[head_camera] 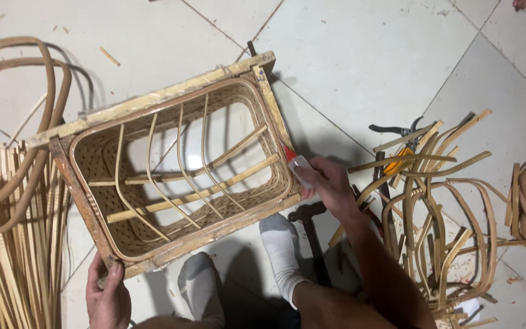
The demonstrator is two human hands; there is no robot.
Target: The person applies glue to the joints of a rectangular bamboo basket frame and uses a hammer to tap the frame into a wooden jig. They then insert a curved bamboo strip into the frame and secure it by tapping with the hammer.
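While your left hand [108,295] clamps the wooden frame [165,161] at its 7 o'clock corner, your right hand [330,183] grips a glue bottle [296,166], red nozzle touching the frame's 3 o'clock rim, frame on the floor [360,55].

Bare forearms, no sleeves; grey socks [278,247] on both feet, light at toes, w/ bare shins

The basket [178,176] is tan woven cane in a pale yellowish wooden frame [153,97]. The bottle [296,164] is white with a red tip. The socks [281,244] are grey and white. The floor tiles [360,55] are off-white, the cane strips [7,244] straw-coloured, the pliers [397,161] orange-handled.
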